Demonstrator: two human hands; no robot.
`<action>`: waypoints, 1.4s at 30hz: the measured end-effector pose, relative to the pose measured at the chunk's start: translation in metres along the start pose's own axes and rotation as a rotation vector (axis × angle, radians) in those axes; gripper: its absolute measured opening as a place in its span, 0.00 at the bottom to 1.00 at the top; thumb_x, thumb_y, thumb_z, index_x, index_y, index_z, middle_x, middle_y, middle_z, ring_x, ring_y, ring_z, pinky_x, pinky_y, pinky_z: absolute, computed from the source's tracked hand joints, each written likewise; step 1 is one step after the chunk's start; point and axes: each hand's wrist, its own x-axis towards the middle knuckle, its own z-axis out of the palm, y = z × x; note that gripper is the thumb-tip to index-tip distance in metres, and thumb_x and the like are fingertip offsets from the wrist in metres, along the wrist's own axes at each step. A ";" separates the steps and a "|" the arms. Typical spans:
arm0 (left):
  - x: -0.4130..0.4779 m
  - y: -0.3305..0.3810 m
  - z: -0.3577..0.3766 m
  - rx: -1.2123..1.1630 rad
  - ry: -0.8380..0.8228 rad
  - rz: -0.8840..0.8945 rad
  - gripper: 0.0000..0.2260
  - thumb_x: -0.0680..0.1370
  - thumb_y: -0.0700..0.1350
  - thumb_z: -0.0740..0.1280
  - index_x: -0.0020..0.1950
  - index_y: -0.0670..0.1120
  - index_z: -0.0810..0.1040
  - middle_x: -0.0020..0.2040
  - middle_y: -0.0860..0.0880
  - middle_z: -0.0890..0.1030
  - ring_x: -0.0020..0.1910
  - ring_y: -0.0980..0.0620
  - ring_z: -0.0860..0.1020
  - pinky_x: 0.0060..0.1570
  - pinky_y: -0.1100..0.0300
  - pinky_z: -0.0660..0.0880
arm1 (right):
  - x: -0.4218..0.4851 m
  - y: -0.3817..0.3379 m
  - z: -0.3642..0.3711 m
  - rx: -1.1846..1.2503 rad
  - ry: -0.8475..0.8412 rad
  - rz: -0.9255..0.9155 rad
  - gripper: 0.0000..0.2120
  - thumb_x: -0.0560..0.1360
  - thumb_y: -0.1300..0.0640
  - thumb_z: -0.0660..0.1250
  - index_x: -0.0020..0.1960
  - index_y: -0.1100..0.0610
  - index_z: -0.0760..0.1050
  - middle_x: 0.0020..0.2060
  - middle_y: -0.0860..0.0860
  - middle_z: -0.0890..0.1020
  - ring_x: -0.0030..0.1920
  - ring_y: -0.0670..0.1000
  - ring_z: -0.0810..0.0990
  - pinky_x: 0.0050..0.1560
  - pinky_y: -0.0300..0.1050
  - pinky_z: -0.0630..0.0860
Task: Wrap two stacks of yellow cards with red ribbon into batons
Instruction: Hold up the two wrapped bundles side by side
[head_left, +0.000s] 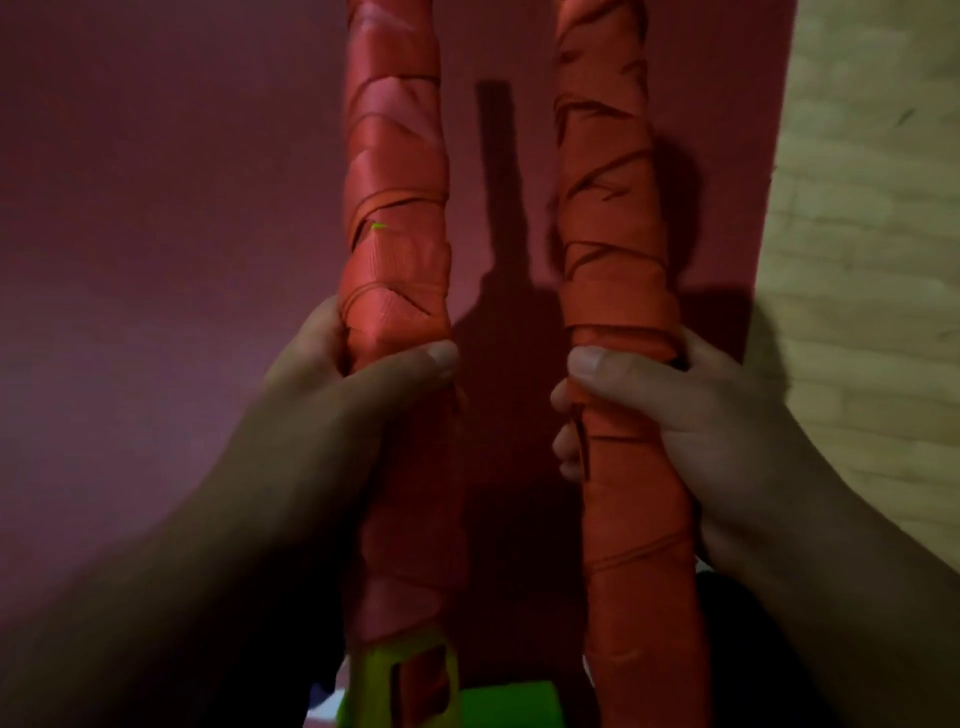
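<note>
Two long batons wrapped in red ribbon stand side by side, running up out of the top of the view. My left hand (358, 384) grips the left baton (397, 208) around its middle, thumb laid across the front. My right hand (670, 410) grips the right baton (608, 208) the same way. The ribbon covers both in overlapping diagonal turns. A yellow-green end (400, 670) shows at the bottom of the left baton, and a tiny yellow speck shows through its wrap higher up. The batons are apart and do not touch.
A dark red mat (156, 208) lies under the batons. Pale wooden floor (872, 208) shows to the right of the mat. A bright green object (506, 704) sits at the bottom edge between the batons.
</note>
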 end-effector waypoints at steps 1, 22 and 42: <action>0.001 -0.003 0.002 0.017 0.009 -0.015 0.22 0.62 0.49 0.74 0.56 0.47 0.80 0.39 0.43 0.85 0.35 0.46 0.84 0.32 0.54 0.79 | 0.000 0.002 0.000 0.007 0.002 0.032 0.19 0.60 0.53 0.73 0.48 0.59 0.77 0.36 0.58 0.83 0.30 0.56 0.80 0.34 0.54 0.79; -0.088 0.008 0.004 -0.064 0.075 -0.310 0.15 0.76 0.41 0.72 0.62 0.42 0.76 0.41 0.46 0.85 0.36 0.51 0.84 0.34 0.57 0.79 | -0.089 -0.007 -0.018 0.026 0.076 0.415 0.06 0.76 0.59 0.69 0.51 0.57 0.74 0.36 0.57 0.81 0.28 0.52 0.80 0.30 0.47 0.80; -0.263 0.294 -0.042 -0.139 -0.075 -0.003 0.09 0.77 0.39 0.69 0.57 0.40 0.76 0.39 0.41 0.80 0.33 0.45 0.78 0.37 0.53 0.78 | -0.287 -0.273 0.062 0.039 -0.080 0.068 0.03 0.76 0.61 0.66 0.48 0.61 0.75 0.36 0.58 0.80 0.29 0.55 0.79 0.32 0.48 0.79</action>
